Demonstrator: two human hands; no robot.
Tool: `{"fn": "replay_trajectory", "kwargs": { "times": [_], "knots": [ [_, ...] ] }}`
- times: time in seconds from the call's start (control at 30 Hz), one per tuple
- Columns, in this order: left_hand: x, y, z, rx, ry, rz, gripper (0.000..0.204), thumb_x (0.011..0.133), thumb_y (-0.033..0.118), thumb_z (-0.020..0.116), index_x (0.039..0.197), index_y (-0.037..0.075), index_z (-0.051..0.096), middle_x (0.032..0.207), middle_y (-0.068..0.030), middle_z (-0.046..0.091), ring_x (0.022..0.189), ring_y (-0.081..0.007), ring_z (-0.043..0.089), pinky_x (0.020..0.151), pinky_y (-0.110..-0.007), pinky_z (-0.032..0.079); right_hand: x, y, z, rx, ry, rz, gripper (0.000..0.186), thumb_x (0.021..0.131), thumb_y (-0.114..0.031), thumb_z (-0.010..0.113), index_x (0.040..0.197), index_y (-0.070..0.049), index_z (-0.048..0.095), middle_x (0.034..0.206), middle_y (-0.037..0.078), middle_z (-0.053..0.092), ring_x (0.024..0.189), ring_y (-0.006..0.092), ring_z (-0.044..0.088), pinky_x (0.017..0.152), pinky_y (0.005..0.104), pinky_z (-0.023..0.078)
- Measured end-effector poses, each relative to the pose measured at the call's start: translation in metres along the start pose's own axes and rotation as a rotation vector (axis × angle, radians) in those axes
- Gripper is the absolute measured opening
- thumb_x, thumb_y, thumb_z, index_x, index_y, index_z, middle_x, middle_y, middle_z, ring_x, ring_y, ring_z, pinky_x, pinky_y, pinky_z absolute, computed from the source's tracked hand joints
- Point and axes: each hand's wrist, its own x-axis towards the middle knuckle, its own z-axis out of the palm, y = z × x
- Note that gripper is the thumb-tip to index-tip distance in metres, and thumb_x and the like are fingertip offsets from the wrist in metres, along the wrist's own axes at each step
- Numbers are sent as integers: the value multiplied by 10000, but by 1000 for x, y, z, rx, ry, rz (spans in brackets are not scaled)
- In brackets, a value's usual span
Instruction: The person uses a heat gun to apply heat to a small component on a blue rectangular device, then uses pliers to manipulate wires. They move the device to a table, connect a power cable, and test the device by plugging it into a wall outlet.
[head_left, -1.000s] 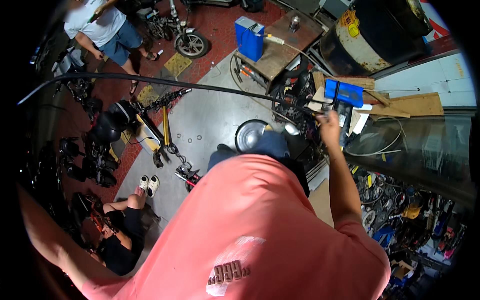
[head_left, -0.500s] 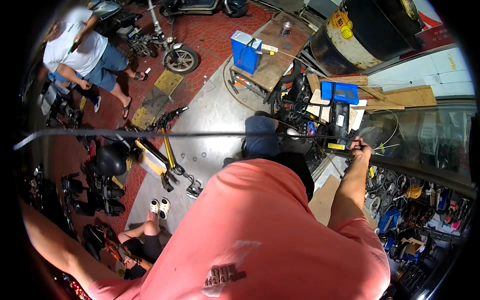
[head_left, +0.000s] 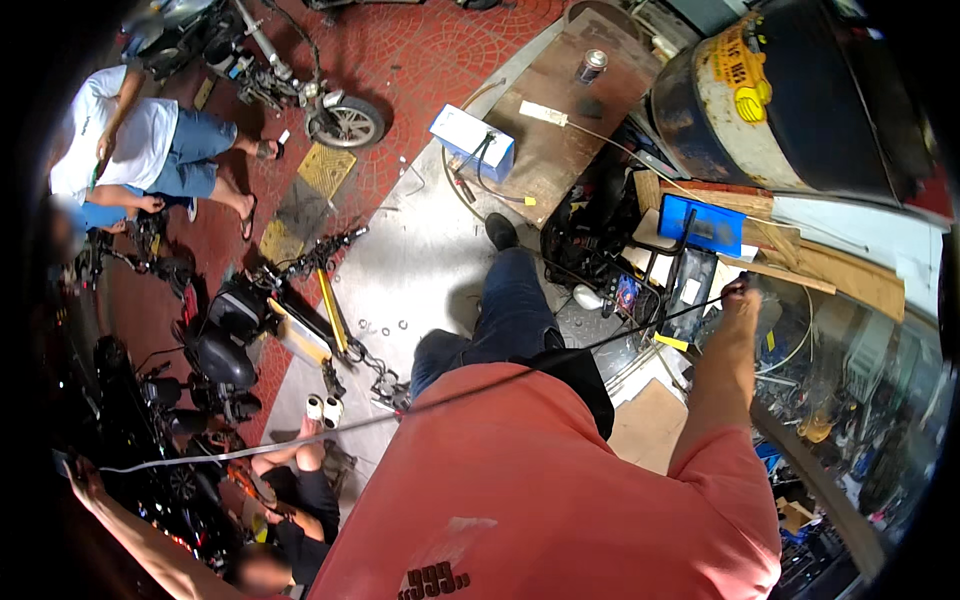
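A long thin black cable (head_left: 500, 380) stretches across in front of my chest, a little slack, from the lower left to the right. My right hand (head_left: 739, 298), arm held out to the right, is closed around its right end. At the far left rim my left hand (head_left: 86, 484) is closed by the cable's paler left end. The hand is dim, and a small dark piece shows at its fingers that I cannot make out. Near my right hand stands an electric bike frame (head_left: 650, 270) with a blue tray (head_left: 700, 225) on top.
Ahead, a low wooden table (head_left: 575, 90) carries a blue-and-white box (head_left: 475, 138), a power strip (head_left: 543, 112) and a can (head_left: 592, 66). A large drum (head_left: 760, 95) stands at the right. A person (head_left: 150, 150) stands far left; another person (head_left: 300, 500) sits lower left near a scooter (head_left: 325, 310).
My left hand has come into view at the left rim. The cable now slopes down to the left instead of running level. My view has turned, and the box looks tipped over.
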Motion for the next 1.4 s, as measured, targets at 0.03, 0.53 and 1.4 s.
{"fn": "replay_trajectory", "kwargs": {
  "times": [0.03,0.53,1.4],
  "knots": [
    [-18,8,-6,41,158,-39,444,1084,278,606,1391,-40,564,700,11,377,629,-93,363,551,-230,332,8,-14,51,-147,58,49,150,990,-99,590,843,-124,574,691,7,544,503,116,511,405,244,457],
    [-123,-318,311,-95,-206,-400,486,1104,306,549,1395,-65,429,1166,-190,621,522,-74,414,400,-193,369,-53,51,273,-1597,-161,-1085,385,991,-375,717,892,-6,673,753,122,701,625,240,633,571,404,468],
    [-121,-945,417,-496,-403,-314,359,1102,289,534,1283,-19,562,1158,-164,674,558,-78,412,394,-199,343,146,525,296,-1667,-721,-1910,406,917,-285,750,1197,-12,641,1256,266,577,1220,470,550,1013,531,496]
  ]
}}
